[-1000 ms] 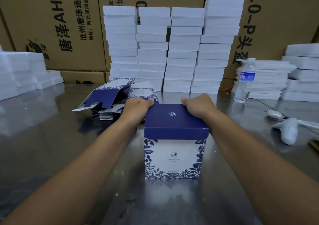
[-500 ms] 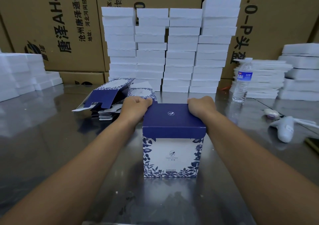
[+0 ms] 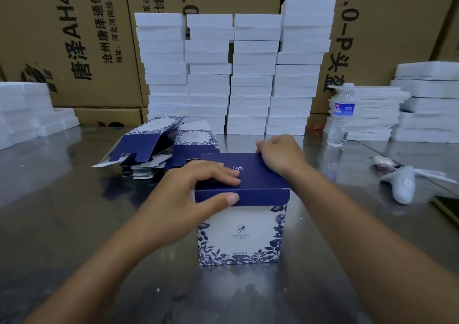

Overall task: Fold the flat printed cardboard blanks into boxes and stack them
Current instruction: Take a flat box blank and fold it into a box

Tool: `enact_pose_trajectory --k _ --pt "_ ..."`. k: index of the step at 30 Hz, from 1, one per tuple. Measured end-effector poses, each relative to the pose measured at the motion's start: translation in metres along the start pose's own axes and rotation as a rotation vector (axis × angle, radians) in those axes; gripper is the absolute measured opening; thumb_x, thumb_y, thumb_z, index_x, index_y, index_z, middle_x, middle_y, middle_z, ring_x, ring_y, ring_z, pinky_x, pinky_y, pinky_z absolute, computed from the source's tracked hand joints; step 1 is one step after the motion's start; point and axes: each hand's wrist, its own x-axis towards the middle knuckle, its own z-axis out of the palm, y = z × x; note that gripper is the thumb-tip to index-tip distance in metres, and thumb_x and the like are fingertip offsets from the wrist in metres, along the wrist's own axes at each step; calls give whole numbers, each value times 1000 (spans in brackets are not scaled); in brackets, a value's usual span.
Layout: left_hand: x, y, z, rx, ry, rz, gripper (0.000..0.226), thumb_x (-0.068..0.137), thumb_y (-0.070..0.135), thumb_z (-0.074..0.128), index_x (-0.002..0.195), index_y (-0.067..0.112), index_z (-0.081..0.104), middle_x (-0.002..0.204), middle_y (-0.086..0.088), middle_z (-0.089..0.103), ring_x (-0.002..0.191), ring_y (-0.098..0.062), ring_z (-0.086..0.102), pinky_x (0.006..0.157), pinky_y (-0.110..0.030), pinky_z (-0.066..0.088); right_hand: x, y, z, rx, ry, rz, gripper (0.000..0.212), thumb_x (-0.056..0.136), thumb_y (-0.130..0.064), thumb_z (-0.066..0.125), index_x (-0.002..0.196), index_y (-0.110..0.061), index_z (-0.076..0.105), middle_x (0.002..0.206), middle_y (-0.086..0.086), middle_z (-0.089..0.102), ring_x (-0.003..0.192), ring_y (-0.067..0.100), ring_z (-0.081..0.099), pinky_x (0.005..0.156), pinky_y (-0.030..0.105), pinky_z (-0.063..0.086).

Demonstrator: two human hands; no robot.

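While flat fingers [image 3: 224, 174] and thumb of my left hand [image 3: 193, 194] are pressing the navy lid [image 3: 258, 179], my right hand [image 3: 279, 157] is hooking curled fingers over its far edge. Even pressure should be closing the floral box [image 3: 242, 236] squarely on the steel table [image 3: 74, 224].

- Shiny metal table [image 3: 62, 224] mirrors the stacks behind it.
- Brown printed cartons [image 3: 74, 37] wall off the back.
- White foam stacks [image 3: 253, 75] stand before them.
- Water bottle [image 3: 341, 117] stands on the right.

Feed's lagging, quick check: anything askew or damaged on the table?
The box looks square, lid down. Only the pile of flat blanks behind the left hand is untidy: a half-opened blank leans tilted on top.
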Motion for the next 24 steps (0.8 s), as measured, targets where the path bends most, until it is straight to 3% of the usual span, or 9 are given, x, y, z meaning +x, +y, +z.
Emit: enact_pose_trajectory --k 2,6,10,12,15,19,24 --pt "0 -10 9 -94 99 9 21 70 34 69 90 25 71 104 19 70 113 6 55 92 -6 38 -3 -2 -3 -36 2 -124 33 92 -24 51 90 5 65 91 18 67 72 20 53 55 23 35" --pt "15 -28 17 -138 147 -6 20 71 33 67 89 25 70 103 17 71 120 3 51 96 -11 38 -20 -9 -15 -131 -128 -422 16 90 -33 55 81 -27 67 89 -15 67 90 5 59 73 23 44" --pt "34 -40 21 -155 91 -37 17 74 36 64 88 28 67 106 26 67 125 11 41 97 -5 33 -31 1 -16 -242 -189 -608 14 89 -40 55 89 -35 68 90 -17 68 80 -3 59 70 26 48" --pt "42 -44 25 -164 86 -50 15 75 36 63 87 27 66 105 21 69 126 10 41 97 -4 31 -32 16 -12 -242 -33 -684 15 89 -39 57 87 -30 69 85 -14 68 80 4 60 69 30 49" --pt "54 -48 34 -199 151 -69 5 78 26 68 83 25 67 103 15 69 122 4 47 97 -6 34 -27 45 0 -222 347 -917 22 87 -31 60 83 -12 71 85 -1 71 81 19 65 66 35 52" --pt "66 -56 39 -215 175 -73 8 79 14 73 83 19 68 102 11 70 120 0 51 99 -11 37 -19 65 23 -115 472 -895 28 86 -32 58 89 -6 69 94 5 69 93 21 63 79 28 49" --pt "68 -64 48 -196 291 -13 7 76 27 69 83 26 66 100 16 67 121 -1 50 98 -14 37 -11 62 39 26 458 -798 26 89 -30 53 92 -10 70 95 -1 62 99 12 55 84 13 40"
